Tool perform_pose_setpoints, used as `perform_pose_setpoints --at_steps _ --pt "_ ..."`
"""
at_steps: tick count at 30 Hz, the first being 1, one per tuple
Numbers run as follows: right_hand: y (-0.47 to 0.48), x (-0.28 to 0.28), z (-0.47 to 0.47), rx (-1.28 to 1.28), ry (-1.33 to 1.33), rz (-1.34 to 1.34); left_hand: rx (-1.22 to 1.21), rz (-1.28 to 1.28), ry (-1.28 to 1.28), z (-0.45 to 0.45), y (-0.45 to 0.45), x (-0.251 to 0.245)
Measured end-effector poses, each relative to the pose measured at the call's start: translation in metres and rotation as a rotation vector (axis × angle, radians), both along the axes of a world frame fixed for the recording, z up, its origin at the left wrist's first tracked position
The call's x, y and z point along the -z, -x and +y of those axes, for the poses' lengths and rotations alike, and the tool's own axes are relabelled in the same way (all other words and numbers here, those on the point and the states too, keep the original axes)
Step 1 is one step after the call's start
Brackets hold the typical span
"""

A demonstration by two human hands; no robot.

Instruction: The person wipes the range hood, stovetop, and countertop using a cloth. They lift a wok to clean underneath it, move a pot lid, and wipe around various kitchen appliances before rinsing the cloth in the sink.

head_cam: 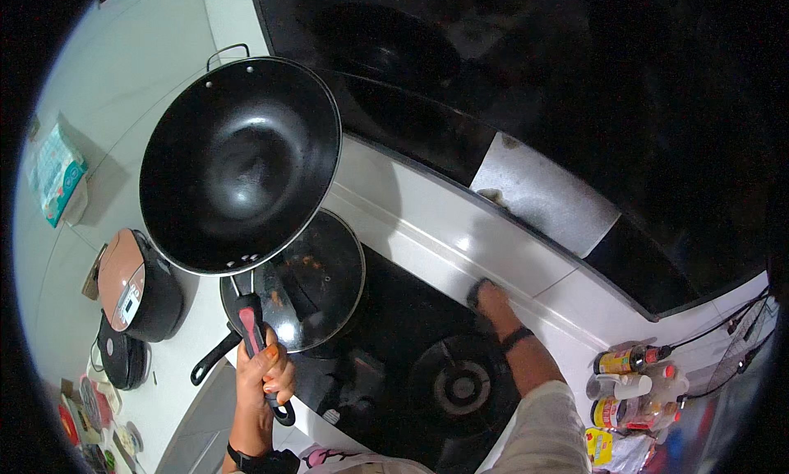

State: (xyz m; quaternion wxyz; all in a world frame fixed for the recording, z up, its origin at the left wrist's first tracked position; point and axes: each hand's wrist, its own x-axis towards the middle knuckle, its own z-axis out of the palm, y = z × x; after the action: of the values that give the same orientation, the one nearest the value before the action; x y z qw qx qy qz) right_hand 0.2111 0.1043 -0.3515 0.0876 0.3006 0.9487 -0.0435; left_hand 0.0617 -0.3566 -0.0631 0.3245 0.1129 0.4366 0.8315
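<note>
My left hand [262, 372] grips the black-and-red handle [249, 329] of a black wok [237, 166]. The wok is raised, its bare inside facing me, a wire loop handle on its far rim. Beneath it, a pan under a glass lid [333, 289] stands on the black gas hob [394, 314], its own handle [212, 357] pointing towards me. My right hand [495, 304] reaches over the hob to the white ledge behind it. A small dark thing [474, 293] shows at its fingers; whether they hold it I cannot tell.
A gas burner [462, 381] lies below my right forearm. Left are a rice cooker [138, 295], a black appliance [120, 357] and a tissue pack [58, 175] on the wall. Sauce bottles [622, 360] stand at right. A stained white sheet [545, 193] covers part of the dark panel.
</note>
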Motion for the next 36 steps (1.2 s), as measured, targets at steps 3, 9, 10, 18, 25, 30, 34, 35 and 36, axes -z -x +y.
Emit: perform_pose_setpoints --at_steps 3,9,10,18,25,30,34,35,36 --pt "0.093 0.000 -0.026 0.082 0.039 0.204 -0.033 -0.022 0.047 0.000 0.008 0.002" --pt "0.248 -0.034 -0.083 0.138 0.230 0.159 -0.001 0.001 0.040 -0.009 0.026 0.001" --pt "0.262 -0.037 -0.089 0.124 0.223 0.205 0.016 0.057 0.196 -0.015 0.033 -0.003" --pt "0.232 -0.029 -0.070 0.022 0.394 0.667 -0.016 0.006 0.124 -0.039 0.028 -0.002" --pt "0.142 -0.076 -0.061 0.199 1.720 1.314 0.026 0.018 0.007 -0.043 -0.002 -0.005" --pt "0.075 -0.098 -0.077 0.169 2.295 1.437 0.054 0.032 0.017 -0.052 -0.023 -0.009" --pt "0.023 -0.100 -0.086 0.077 2.416 1.474 0.087 0.019 -0.031 -0.058 -0.046 -0.012" --pt "0.011 -0.100 -0.087 0.209 2.379 1.502 0.096 0.025 -0.044 -0.059 -0.052 -0.013" --pt "-0.001 -0.099 -0.089 0.058 2.420 1.516 0.102 0.019 -0.054 -0.060 -0.057 -0.015"
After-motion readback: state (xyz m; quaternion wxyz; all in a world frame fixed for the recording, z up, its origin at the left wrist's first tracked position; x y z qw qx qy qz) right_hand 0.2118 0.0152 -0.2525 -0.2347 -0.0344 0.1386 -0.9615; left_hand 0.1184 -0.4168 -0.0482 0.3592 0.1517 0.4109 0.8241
